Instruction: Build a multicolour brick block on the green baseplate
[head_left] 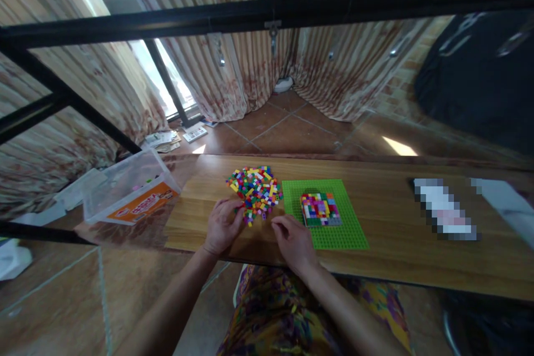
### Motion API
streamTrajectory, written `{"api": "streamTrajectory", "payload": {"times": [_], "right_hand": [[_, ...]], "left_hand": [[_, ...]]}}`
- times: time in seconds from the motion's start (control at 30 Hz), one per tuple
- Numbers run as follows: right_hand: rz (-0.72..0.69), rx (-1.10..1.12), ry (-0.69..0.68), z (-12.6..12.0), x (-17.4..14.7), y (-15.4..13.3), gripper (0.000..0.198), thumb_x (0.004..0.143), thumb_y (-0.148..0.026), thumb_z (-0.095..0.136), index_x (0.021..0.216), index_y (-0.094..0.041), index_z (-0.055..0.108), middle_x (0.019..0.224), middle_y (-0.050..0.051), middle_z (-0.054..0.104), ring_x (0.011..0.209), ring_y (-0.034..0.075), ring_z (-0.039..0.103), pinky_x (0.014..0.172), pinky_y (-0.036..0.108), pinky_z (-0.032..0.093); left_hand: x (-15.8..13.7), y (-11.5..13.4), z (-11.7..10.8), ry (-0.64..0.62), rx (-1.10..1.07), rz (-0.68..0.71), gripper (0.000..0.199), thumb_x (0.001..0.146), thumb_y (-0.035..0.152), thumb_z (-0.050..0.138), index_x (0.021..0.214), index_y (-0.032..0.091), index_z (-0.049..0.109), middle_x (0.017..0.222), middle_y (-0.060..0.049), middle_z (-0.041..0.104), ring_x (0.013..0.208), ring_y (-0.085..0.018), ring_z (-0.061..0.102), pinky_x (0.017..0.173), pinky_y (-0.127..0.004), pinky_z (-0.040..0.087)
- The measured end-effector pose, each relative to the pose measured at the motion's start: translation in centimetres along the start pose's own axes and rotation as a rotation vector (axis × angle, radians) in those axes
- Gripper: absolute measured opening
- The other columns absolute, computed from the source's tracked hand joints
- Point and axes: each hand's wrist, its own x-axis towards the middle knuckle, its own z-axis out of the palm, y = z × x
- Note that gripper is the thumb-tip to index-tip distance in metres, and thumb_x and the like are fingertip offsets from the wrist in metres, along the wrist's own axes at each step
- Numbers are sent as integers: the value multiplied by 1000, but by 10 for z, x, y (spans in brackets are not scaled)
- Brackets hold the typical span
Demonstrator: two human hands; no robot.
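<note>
A loose heap of small multicoloured toy bricks lies on the wooden table. At its near left edge is my left hand, thumb and forefinger closed on what looks like a small reddish brick. My right hand hovers by the near left side of a green baseplate, its fingers curled into a pinch. Whatever that pinch may hold is too small to make out. On the baseplate stands a squarish block built of many coloured bricks, just beyond my right hand and apart from it.
The wooden table carries a blurred-out flat object and a pale sheet at the right. A clear plastic tub with an orange label stands left of it. A black metal bar crosses above, before striped curtains.
</note>
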Motion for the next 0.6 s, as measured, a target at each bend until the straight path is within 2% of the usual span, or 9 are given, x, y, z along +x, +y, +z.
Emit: {"api": "streamTrajectory", "payload": {"times": [0.13, 0.27, 0.33, 0.47, 0.6], "right_hand": [[100, 50, 61, -29, -26, 7, 20, 92, -26, 49, 90, -22, 68, 87, 5, 71, 82, 18, 66, 75, 30, 51], [195, 79, 151, -51, -44, 15, 21, 92, -33, 51, 91, -22, 69, 90, 6, 72, 84, 20, 67, 76, 31, 52], [219, 88, 175, -59, -49, 17, 22, 91, -34, 52, 91, -22, 70, 90, 6, 72, 84, 20, 67, 75, 31, 52], [255, 90, 203, -73, -57, 20, 22, 91, -36, 52, 89, -22, 70, 89, 6, 72, 84, 21, 67, 74, 31, 51], [294, 89, 229, -82, -64, 26, 23, 91, -37, 53, 90, -22, 70, 88, 5, 72, 83, 20, 67, 75, 31, 51]], "left_hand": [[2, 40, 7, -43, -106, -6, 7, 90, 29, 59, 93, 24, 63, 87, -3, 72, 85, -17, 66, 80, -34, 54], [9, 86, 32, -184, -174, 60, 14, 95, 28, 50, 100, 24, 63, 89, -4, 72, 85, -18, 66, 80, -36, 53], [16, 102, 46, -183, -152, 77, 17, 96, 29, 48, 99, 24, 64, 87, -5, 72, 83, -20, 66, 80, -38, 52], [31, 121, 70, -130, -113, 86, 18, 96, 28, 47, 100, 24, 64, 87, -5, 72, 82, -21, 66, 83, -41, 50], [39, 130, 84, -138, -55, 106, 14, 95, 26, 49, 94, 24, 63, 86, -4, 73, 81, -21, 66, 90, -45, 45]]}}
